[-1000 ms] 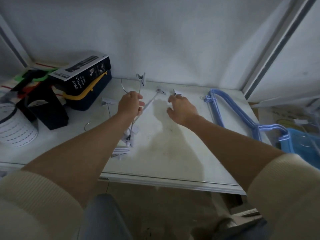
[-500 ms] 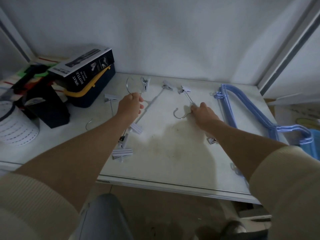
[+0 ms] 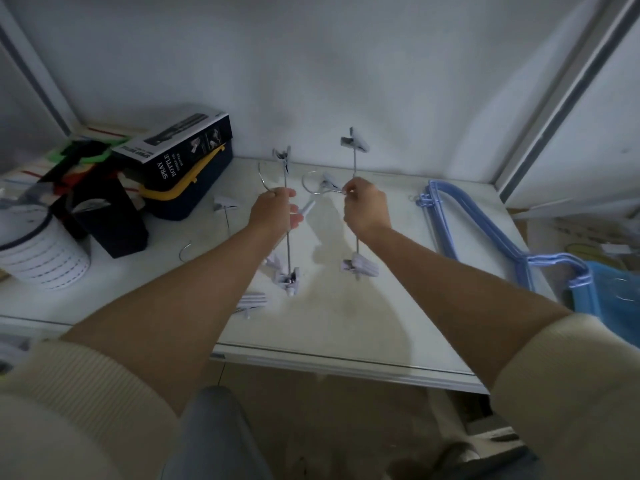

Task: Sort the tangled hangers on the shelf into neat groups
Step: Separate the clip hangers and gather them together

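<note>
We hold one clip hanger [image 3: 286, 216] clenched in our left hand [image 3: 273, 213] and another [image 3: 355, 202] in our right hand [image 3: 363, 209], rods parallel and upright above the shelf [image 3: 346, 323].

Clip hangers and blue hangers on a white shelf [image 3: 346, 327]

Two metal clip hangers [image 3: 287, 233] [image 3: 355, 202] are held upright — white clips at both ends; a third [image 3: 227, 216] lies flat at left, and blue plastic hangers [image 3: 485, 233] lie stacked at right.
</note>
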Action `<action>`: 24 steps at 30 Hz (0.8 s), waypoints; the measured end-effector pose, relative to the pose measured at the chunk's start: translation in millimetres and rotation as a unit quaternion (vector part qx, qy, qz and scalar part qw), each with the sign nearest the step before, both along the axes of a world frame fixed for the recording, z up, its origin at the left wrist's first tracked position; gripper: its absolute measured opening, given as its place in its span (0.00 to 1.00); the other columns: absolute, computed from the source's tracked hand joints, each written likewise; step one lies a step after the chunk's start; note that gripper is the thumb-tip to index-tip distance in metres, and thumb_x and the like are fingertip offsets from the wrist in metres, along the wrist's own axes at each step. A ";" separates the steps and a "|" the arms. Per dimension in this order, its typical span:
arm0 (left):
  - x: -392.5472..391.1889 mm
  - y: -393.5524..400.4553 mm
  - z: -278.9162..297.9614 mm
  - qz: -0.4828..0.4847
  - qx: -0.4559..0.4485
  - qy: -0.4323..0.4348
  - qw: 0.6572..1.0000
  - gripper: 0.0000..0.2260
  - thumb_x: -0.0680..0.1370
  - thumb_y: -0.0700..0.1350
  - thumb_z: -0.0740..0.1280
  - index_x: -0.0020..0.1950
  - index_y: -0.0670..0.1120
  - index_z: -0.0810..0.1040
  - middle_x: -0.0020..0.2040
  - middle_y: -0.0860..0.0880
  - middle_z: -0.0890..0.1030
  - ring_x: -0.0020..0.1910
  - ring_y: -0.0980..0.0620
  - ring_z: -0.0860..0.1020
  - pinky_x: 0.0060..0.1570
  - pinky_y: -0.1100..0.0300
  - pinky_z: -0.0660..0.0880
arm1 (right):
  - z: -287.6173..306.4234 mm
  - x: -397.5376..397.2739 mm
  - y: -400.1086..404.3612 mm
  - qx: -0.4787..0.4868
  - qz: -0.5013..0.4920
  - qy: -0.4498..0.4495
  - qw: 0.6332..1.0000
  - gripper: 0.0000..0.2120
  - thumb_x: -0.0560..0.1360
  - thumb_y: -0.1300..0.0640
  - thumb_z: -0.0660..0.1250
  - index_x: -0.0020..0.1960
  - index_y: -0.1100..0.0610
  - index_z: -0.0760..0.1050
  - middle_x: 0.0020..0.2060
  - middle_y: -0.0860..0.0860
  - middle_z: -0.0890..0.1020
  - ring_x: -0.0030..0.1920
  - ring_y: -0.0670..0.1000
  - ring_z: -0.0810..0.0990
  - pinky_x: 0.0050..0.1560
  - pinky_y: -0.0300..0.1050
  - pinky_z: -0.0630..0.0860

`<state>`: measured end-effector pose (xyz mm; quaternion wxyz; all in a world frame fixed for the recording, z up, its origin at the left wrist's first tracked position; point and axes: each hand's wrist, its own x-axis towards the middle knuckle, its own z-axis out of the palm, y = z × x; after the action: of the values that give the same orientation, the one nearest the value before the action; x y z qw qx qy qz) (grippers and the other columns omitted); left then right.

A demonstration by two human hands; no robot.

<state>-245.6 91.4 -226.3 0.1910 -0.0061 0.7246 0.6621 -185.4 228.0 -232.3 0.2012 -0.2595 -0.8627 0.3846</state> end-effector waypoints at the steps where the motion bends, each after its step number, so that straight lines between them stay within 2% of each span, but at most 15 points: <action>1: 2.2 -0.5 4.0 0.004 0.017 -0.018 1.000 0.10 0.83 0.41 0.55 0.55 0.44 0.75 0.42 0.44 0.77 0.34 0.51 0.76 0.37 0.62 0.75 | 2.4 -4.2 -15.9 -0.039 0.014 0.010 0.999 0.14 0.75 0.67 0.54 0.50 0.58 0.77 0.45 0.60 0.81 0.45 0.65 0.83 0.48 0.58 0.81; 4: 5.1 -9.5 10.6 -0.006 0.034 -0.017 0.999 0.13 0.82 0.39 0.57 0.63 0.42 0.76 0.40 0.45 0.77 0.34 0.51 0.76 0.38 0.58 0.76 | 4.8 -15.1 -59.1 -0.076 0.061 0.010 0.995 0.11 0.74 0.67 0.56 0.48 0.60 0.76 0.44 0.63 0.82 0.43 0.65 0.83 0.44 0.61 0.82; 7: 2.3 -27.1 11.9 -0.009 0.061 -0.011 0.998 0.13 0.81 0.37 0.56 0.61 0.45 0.76 0.41 0.44 0.78 0.38 0.51 0.77 0.51 0.51 0.78 | 3.6 -23.3 -80.9 -0.091 0.064 0.018 0.994 0.11 0.71 0.66 0.57 0.45 0.57 0.77 0.43 0.63 0.84 0.43 0.65 0.83 0.44 0.61 0.81; 10: 3.2 -43.8 15.6 -0.019 0.124 -0.026 0.992 0.12 0.81 0.34 0.55 0.59 0.43 0.74 0.44 0.40 0.79 0.40 0.48 0.78 0.41 0.58 0.78 | 3.4 -29.2 -90.5 -0.073 0.065 0.013 0.995 0.10 0.71 0.65 0.60 0.45 0.58 0.80 0.41 0.61 0.85 0.41 0.63 0.84 0.43 0.59 0.82; 12: -0.3 -51.0 12.5 -0.039 0.110 -0.016 0.993 0.10 0.81 0.38 0.59 0.59 0.41 0.76 0.51 0.39 0.81 0.48 0.44 0.81 0.45 0.55 0.80 | 2.9 -32.9 -95.3 -0.065 0.068 0.011 0.995 0.09 0.71 0.64 0.61 0.45 0.57 0.79 0.41 0.60 0.85 0.41 0.62 0.84 0.42 0.58 0.83; 14: -4.3 -58.1 8.3 -0.042 0.104 -0.018 0.994 0.09 0.81 0.39 0.59 0.53 0.40 0.78 0.49 0.37 0.82 0.53 0.40 0.81 0.53 0.48 0.79 | 2.5 -36.2 -99.9 -0.065 0.084 0.008 0.994 0.09 0.72 0.64 0.61 0.49 0.57 0.76 0.41 0.61 0.84 0.40 0.62 0.84 0.42 0.58 0.83; 15: -7.8 -60.8 5.8 -0.033 0.106 -0.019 0.994 0.09 0.81 0.39 0.58 0.48 0.41 0.78 0.46 0.37 0.82 0.53 0.39 0.81 0.54 0.46 0.78 | 1.7 -38.0 -100.9 -0.072 0.095 0.004 0.993 0.10 0.73 0.62 0.62 0.53 0.56 0.74 0.41 0.61 0.84 0.40 0.61 0.84 0.42 0.57 0.83; 18: -18.2 -71.1 0.5 -0.004 0.109 -0.015 0.994 0.13 0.82 0.41 0.57 0.39 0.43 0.74 0.43 0.41 0.80 0.43 0.43 0.82 0.47 0.50 0.81 | 2.0 -41.1 -96.7 -0.078 0.120 -0.014 0.990 0.18 0.76 0.53 0.64 0.63 0.56 0.67 0.43 0.60 0.83 0.40 0.59 0.83 0.43 0.52 0.82; 21: -30.3 -84.7 -4.8 0.009 0.115 -0.030 0.993 0.15 0.82 0.41 0.56 0.36 0.42 0.70 0.43 0.42 0.77 0.39 0.45 0.81 0.43 0.54 0.82 | -7.1 -48.0 -76.1 0.051 0.110 -0.093 0.988 0.13 0.77 0.55 0.59 0.59 0.58 0.73 0.49 0.59 0.81 0.49 0.61 0.80 0.47 0.47 0.76; 24: -41.7 -98.2 -11.5 0.037 0.084 -0.025 0.996 0.14 0.82 0.40 0.57 0.36 0.41 0.70 0.42 0.41 0.74 0.36 0.44 0.79 0.42 0.53 0.82 | -21.0 -55.9 -60.6 0.193 0.127 -0.198 0.953 0.16 0.76 0.58 0.57 0.62 0.58 0.73 0.58 0.59 0.76 0.59 0.62 0.77 0.55 0.51 0.74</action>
<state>-287.3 -6.8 -237.8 0.1840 -0.0333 0.6611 0.7266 -241.2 167.4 -253.4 0.0220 -0.1747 -0.9688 0.1744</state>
